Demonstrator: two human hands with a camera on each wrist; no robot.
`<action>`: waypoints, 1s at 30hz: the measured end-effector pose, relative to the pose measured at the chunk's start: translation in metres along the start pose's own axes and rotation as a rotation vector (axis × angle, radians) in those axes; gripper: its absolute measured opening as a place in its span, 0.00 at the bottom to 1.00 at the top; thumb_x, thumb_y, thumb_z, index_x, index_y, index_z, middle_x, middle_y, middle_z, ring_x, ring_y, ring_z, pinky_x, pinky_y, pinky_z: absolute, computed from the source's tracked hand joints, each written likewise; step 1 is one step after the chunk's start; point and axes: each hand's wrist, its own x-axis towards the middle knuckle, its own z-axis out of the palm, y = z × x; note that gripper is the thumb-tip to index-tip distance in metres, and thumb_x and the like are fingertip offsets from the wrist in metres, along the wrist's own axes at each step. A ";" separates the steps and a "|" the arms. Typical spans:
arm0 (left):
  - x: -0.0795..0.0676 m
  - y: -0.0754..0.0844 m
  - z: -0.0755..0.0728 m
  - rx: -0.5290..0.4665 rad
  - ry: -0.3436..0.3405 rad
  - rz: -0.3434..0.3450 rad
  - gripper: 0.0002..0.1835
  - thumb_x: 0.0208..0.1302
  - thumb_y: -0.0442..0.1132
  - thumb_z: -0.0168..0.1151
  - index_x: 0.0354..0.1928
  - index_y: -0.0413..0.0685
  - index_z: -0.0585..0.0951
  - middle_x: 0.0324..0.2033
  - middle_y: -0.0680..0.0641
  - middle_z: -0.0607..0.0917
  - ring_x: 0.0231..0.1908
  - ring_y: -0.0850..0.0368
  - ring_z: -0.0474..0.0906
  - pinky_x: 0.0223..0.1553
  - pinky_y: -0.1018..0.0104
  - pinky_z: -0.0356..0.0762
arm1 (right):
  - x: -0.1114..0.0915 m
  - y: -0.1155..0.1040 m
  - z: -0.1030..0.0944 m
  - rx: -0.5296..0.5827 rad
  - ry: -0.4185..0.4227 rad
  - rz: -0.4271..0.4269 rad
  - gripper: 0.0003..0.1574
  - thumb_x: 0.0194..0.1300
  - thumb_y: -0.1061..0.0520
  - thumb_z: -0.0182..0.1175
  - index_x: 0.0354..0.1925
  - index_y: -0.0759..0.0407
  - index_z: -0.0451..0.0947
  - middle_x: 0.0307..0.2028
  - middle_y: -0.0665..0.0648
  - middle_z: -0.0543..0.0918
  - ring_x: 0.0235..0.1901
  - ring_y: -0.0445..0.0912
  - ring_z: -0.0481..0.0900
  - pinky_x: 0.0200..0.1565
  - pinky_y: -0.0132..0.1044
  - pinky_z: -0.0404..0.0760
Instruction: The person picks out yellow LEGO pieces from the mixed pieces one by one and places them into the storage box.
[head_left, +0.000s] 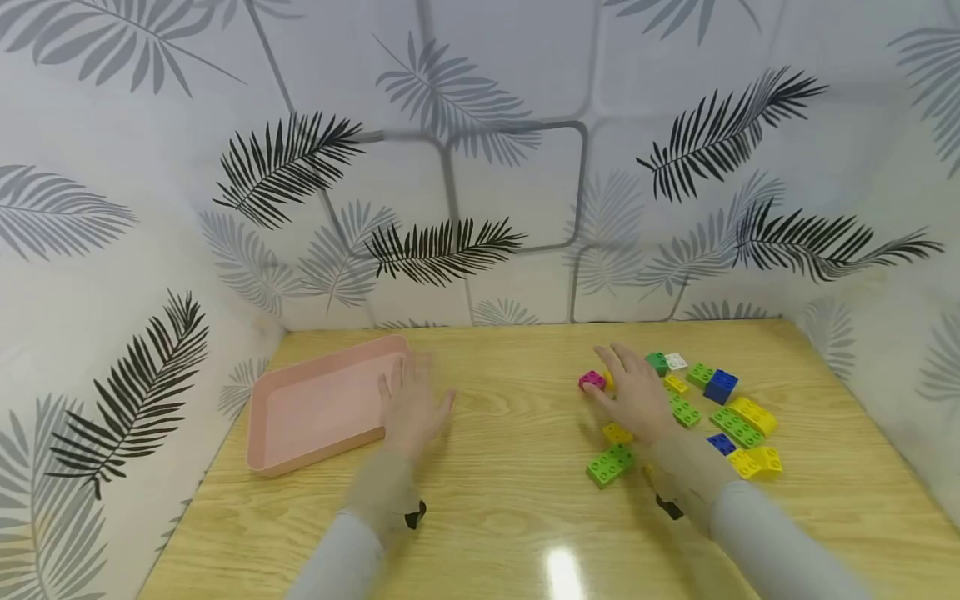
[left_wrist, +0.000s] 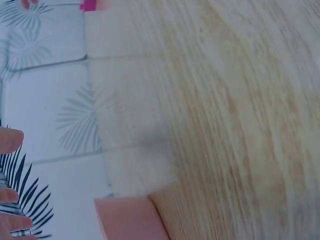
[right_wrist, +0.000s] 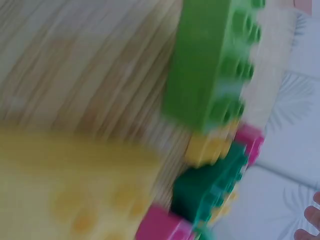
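My left hand point(head_left: 411, 407) hovers at the right edge of the pink tray point(head_left: 322, 367), fingers spread and blurred, holding nothing. Only its fingertips point(left_wrist: 11, 140) show at the left wrist view's edge. Over the left part of the brick group is my right hand point(head_left: 633, 392), its fingers loosely bent and nothing seen between them. A magenta brick point(head_left: 592, 381) lies by its fingertips, with a yellow brick partly hidden behind. Below the hand are a yellow brick point(head_left: 617, 432) and a light green brick point(head_left: 610, 465). The right wrist view shows a dark green brick point(right_wrist: 205, 187) close by.
Right of the right hand lie several more bricks, among them a blue brick point(head_left: 721, 386), a yellow curved brick point(head_left: 753, 415), a long green brick point(head_left: 737, 427) and a white brick point(head_left: 676, 361). A leaf-patterned sheet point(head_left: 517, 192) stands behind and beside the wooden table point(head_left: 495, 500).
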 end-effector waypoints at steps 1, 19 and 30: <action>-0.002 -0.004 -0.003 -0.009 0.006 -0.012 0.39 0.64 0.57 0.49 0.70 0.46 0.52 0.68 0.39 0.53 0.68 0.42 0.43 0.65 0.39 0.37 | 0.002 -0.004 0.003 0.013 0.010 -0.003 0.39 0.59 0.47 0.61 0.62 0.63 0.62 0.58 0.71 0.66 0.59 0.63 0.62 0.58 0.60 0.61; -0.032 -0.110 -0.037 -0.235 0.376 -0.293 0.25 0.60 0.40 0.55 0.57 0.32 0.67 0.52 0.31 0.70 0.54 0.34 0.63 0.57 0.39 0.55 | 0.034 -0.087 0.056 0.334 -0.082 0.115 0.34 0.62 0.54 0.59 0.63 0.61 0.61 0.59 0.67 0.67 0.58 0.60 0.66 0.57 0.54 0.68; -0.056 -0.155 -0.040 -0.277 0.533 -0.422 0.21 0.53 0.30 0.56 0.50 0.23 0.72 0.46 0.26 0.75 0.48 0.30 0.68 0.52 0.38 0.61 | 0.049 -0.134 0.083 0.652 -0.131 0.133 0.29 0.64 0.61 0.55 0.61 0.68 0.62 0.58 0.67 0.68 0.57 0.60 0.67 0.57 0.50 0.69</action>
